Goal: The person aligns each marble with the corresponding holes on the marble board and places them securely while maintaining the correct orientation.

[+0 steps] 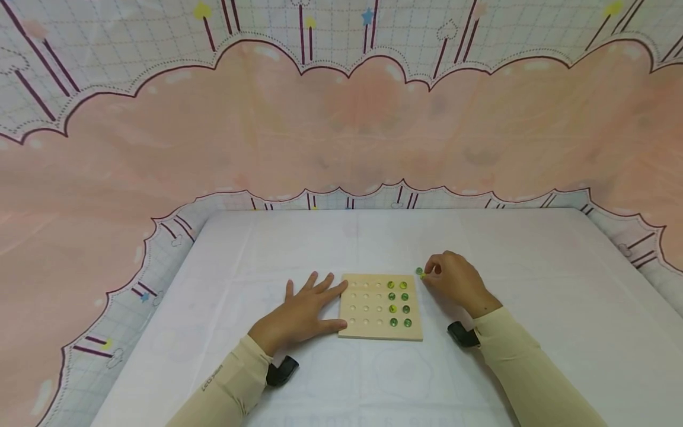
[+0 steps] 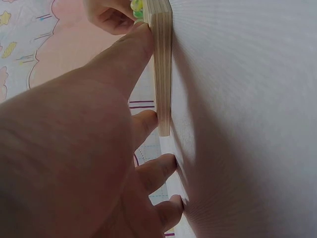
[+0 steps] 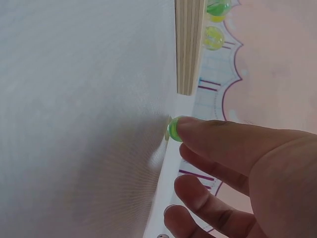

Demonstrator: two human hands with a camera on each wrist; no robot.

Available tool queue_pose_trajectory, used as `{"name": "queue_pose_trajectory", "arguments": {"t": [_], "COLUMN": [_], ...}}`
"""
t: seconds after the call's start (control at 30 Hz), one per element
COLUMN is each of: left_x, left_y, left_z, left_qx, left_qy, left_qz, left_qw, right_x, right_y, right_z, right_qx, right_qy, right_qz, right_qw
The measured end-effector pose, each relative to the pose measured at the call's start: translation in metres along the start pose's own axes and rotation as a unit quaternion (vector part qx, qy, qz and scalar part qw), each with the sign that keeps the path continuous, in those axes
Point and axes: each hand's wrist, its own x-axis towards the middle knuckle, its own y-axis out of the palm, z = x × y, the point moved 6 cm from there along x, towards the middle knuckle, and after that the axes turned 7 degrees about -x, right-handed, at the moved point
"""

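Note:
A pale wooden board [image 1: 366, 307] with rows of small round hollows lies flat on the white table. Green and yellow-green glass marbles [image 1: 404, 297] sit in its two right-hand columns; the hollows further left hold none. My left hand [image 1: 290, 317] is spread, its thumb and index fingertips at the board's left edge and the other fingertips on the table. Just past the board's far right corner, my right hand [image 1: 456, 281] pinches a marble [image 3: 174, 130] between thumb and index finger, low over the table. Another green marble [image 1: 418, 271] lies right beside those fingertips.
A white cloth covers the table [image 1: 533, 267]. Behind and around it hangs a peach-coloured patterned cloth [image 1: 341, 136]. Each wrist carries a black camera, one on the left [image 1: 283, 372] and one on the right [image 1: 463, 335].

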Motion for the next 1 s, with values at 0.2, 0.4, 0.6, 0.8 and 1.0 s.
{"name": "queue_pose_trajectory", "arguments": {"t": [0.2,0.4,0.6,0.8,1.0], "left_x": [-0.001,-0.001,-0.001,0.000,0.000], "left_y": [-0.001,-0.001,-0.001,-0.002,-0.002], "left_z": [-0.001,-0.001,-0.002,-0.002,-0.002], "left_qx": [-0.001,-0.002,-0.003,-0.003,0.000], "left_qy": [0.002,-0.001,-0.003,-0.004,-0.004], "left_qz": [-0.001,-0.002,0.001,0.000,-0.001], "left_qw": [1.0000,1.0000,1.0000,1.0000,1.0000], "right_x": [0.001,0.001,0.001,-0.001,-0.004], "right_y": [0.000,0.000,0.000,-0.003,-0.007], "right_z": [0.000,0.000,0.001,0.006,0.015], "right_qx": [-0.001,-0.006,-0.007,-0.002,-0.009], "right_qy": [-0.001,0.000,0.006,0.000,-0.018], "right_qz": [0.002,0.002,0.005,0.008,-0.005], "right_qw": [1.000,1.000,1.000,1.000,1.000]}}
